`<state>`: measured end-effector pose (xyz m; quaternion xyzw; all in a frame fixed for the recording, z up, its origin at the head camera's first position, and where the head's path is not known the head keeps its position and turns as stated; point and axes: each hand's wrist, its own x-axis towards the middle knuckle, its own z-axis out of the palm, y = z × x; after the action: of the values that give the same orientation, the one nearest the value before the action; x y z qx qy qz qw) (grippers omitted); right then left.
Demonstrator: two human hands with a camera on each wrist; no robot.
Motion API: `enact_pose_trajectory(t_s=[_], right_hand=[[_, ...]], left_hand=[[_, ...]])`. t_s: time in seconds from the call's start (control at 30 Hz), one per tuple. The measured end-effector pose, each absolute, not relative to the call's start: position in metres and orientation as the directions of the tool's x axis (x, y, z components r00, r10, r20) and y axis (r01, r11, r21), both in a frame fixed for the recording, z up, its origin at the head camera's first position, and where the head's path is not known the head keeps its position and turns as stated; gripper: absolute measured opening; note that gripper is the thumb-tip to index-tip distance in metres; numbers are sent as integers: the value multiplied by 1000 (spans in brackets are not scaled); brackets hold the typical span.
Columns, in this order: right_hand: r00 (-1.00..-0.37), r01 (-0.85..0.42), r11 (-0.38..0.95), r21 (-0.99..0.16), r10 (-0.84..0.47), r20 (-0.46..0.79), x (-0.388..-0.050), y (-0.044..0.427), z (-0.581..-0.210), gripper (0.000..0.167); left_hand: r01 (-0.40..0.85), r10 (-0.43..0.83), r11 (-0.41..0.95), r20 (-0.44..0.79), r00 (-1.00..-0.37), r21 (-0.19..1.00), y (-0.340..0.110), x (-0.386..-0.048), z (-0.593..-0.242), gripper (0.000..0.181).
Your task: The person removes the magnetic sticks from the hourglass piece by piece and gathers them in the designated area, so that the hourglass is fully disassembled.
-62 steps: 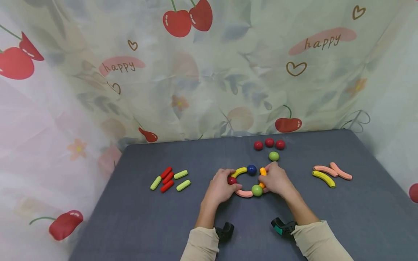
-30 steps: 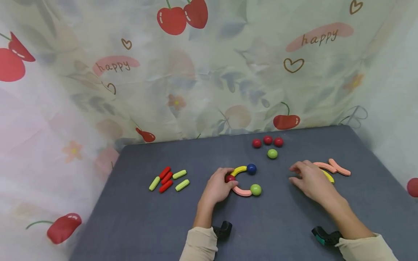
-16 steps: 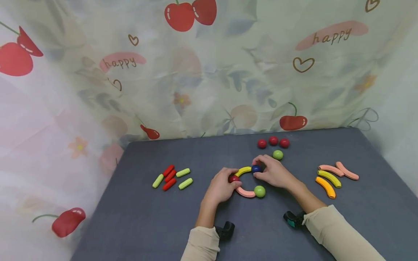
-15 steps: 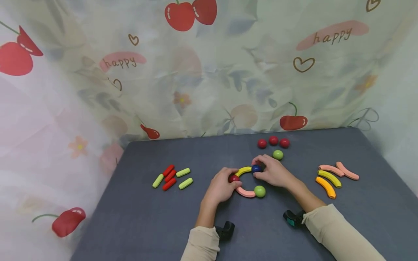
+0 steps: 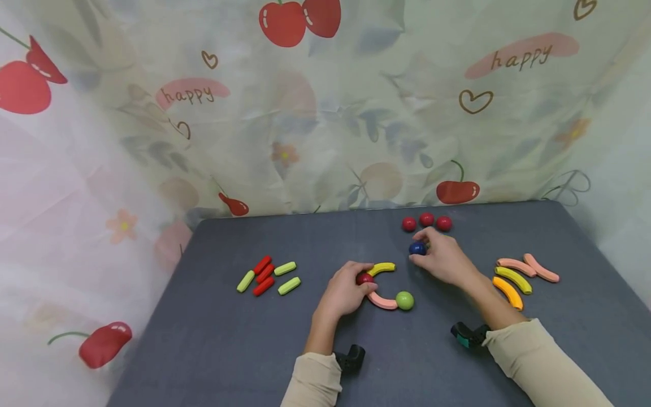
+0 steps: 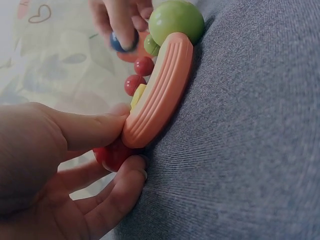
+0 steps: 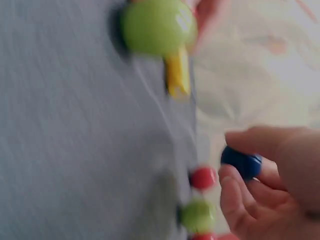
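Observation:
My left hand [image 5: 344,289] grips a red ball [image 5: 364,278] at the left of a partial ring on the table. A curved yellow piece [image 5: 382,268] reaches out from the ball at the back. At the front a curved pink piece [image 5: 382,301] runs to a green ball [image 5: 404,300]. My right hand [image 5: 443,257] pinches a blue ball [image 5: 417,249] between thumb and fingers, behind and to the right of the ring. In the right wrist view the blue ball [image 7: 242,162] is off the table. The right hand mostly hides another green ball in the head view.
Red balls [image 5: 426,219] sit at the back. To the right lie pink curved pieces [image 5: 541,268], a yellow one [image 5: 513,280] and an orange one [image 5: 507,293]. Short red sticks [image 5: 264,287] and light green sticks [image 5: 289,286] lie at the left of the dark table [image 5: 213,350].
The right hand took the orange piece from the ring to the right-hand group, then gripped the blue ball and carried it away from the yellow piece, back and right. The left hand stayed put.

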<state>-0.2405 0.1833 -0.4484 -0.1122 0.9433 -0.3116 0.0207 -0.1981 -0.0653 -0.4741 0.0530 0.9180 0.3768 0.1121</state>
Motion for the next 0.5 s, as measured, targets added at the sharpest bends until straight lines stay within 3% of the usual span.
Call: enact_pose_trajectory(t_s=[0.27, 0.5], right_hand=[[-992, -70, 829, -555, 1, 127, -259, 235, -449, 45], [-997, -62, 832, -552, -30, 67, -267, 243, -464, 41]], left_hand=[[-8, 157, 704, -166, -974, 710, -65, -198, -472, 46], [-79, 80, 670, -178, -981, 738, -64, -197, -472, 40]])
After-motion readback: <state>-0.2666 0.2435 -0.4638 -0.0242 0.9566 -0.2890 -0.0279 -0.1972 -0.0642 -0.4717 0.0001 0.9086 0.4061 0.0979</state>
